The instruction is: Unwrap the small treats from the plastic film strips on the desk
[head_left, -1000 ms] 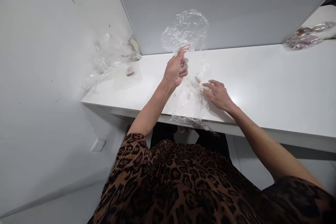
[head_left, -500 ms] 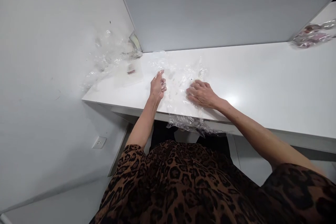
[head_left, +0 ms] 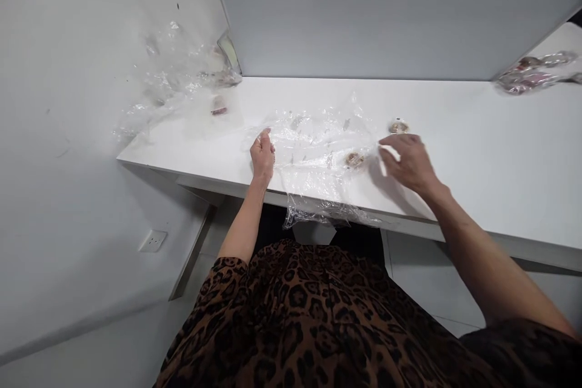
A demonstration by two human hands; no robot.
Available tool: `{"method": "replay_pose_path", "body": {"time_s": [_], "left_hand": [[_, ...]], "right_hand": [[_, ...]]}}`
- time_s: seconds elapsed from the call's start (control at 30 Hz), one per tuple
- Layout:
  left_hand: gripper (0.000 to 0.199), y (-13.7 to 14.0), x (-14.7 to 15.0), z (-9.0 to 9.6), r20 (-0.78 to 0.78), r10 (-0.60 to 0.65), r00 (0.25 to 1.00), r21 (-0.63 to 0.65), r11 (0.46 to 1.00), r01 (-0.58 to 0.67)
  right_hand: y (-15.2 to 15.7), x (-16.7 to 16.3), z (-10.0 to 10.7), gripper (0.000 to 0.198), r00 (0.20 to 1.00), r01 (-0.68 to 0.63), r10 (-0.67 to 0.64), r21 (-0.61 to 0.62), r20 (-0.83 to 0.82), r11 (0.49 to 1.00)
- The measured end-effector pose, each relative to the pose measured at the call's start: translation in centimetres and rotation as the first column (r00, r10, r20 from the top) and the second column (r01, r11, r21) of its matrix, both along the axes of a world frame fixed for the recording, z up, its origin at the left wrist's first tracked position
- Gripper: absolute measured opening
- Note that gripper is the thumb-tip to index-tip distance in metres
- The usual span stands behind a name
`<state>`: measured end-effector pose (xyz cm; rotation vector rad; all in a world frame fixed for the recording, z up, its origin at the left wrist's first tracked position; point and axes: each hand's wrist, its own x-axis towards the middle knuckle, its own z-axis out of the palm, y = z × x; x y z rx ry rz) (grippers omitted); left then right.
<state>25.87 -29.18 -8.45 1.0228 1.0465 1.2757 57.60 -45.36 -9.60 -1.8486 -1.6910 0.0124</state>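
Observation:
A clear, crinkled plastic bag (head_left: 309,139) lies flat on the white table, its near end hanging over the front edge. My left hand (head_left: 262,156) is closed at the bag's left side, holding its edge. To the right of the bag, my right hand (head_left: 409,160) is raised over the table, with thumb and fingers a little apart and nothing visible between them. One small brown, ring-like thing (head_left: 354,159) is at the bag's right part; whether inside or on top I cannot tell. Just beyond my right fingers sits a similar small pale-brown thing (head_left: 399,126).
At the left end, a heap of clear plastic bags (head_left: 168,73) rests against the wall. Near it lies a flat clear packet (head_left: 219,106) with a small reddish item. A grey panel (head_left: 364,18) rises behind the table (head_left: 464,163). Wrapped reddish items (head_left: 531,76) lie far right.
My right hand has lifted off the bag and moved right. Two small brownish things now show near it. My left hand stays at the bag's left side.

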Motion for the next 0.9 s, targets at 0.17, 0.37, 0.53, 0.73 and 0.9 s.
{"method": "replay_pose_path", "body": {"time_s": [0.17,0.37,0.53,0.73,0.9], "left_hand": [[0.029,-0.3,-0.2,-0.1,-0.001,0.032,0.999,0.017,0.999,-0.032],[0.027,-0.3,-0.3,-0.1,0.039,0.044,0.998,0.018,0.999,-0.045],[0.030,-0.3,-0.3,-0.2,0.034,0.053,0.998,-0.005,0.999,-0.053],[0.033,0.1,-0.3,-0.5,0.060,0.069,0.996,-0.013,0.998,-0.068],[0.030,0.1,-0.3,-0.7,0.040,0.068,0.997,0.013,0.998,-0.069]], "right_hand": [[3.2,-5.3,0.2,0.045,0.948,-0.262,0.293,-0.219,0.123,0.940],[1.0,-2.5,0.2,0.046,0.938,-0.223,0.286,-0.289,0.197,0.931],[-1.0,-1.1,0.9,0.042,0.987,-0.154,0.159,-0.201,0.009,0.967],[0.3,2.4,-1.3,0.033,0.844,0.243,-0.183,0.054,-0.505,0.969],[1.5,7.2,-3.4,0.044,0.723,0.278,-0.099,0.157,-0.684,0.948]]}}
